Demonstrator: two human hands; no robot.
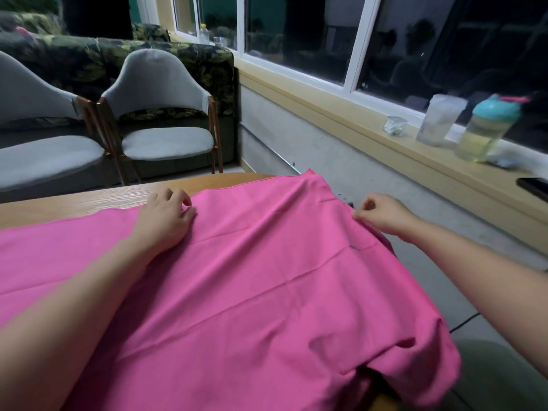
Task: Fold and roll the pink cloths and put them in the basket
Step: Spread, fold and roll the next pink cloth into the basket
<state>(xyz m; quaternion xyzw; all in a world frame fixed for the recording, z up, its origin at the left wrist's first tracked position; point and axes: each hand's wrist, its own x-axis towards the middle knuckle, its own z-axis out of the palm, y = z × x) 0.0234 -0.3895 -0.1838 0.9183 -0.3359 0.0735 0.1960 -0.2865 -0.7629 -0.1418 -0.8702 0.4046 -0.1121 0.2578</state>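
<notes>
Cloth [267, 277] lies spread lengthwise left to right before me, my left hand [166, 215] and right hand [381, 215] each pinching its far edge.

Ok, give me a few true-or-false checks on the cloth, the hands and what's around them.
1. The pink cloth is already rolled. False: it lies spread out over the table.
2. The right hand pinches the cloth's right edge. True.
3. The left hand is off the cloth. False: it rests on it near the far edge.
4. A teal-lidded bottle stands on the window sill. True.
</notes>
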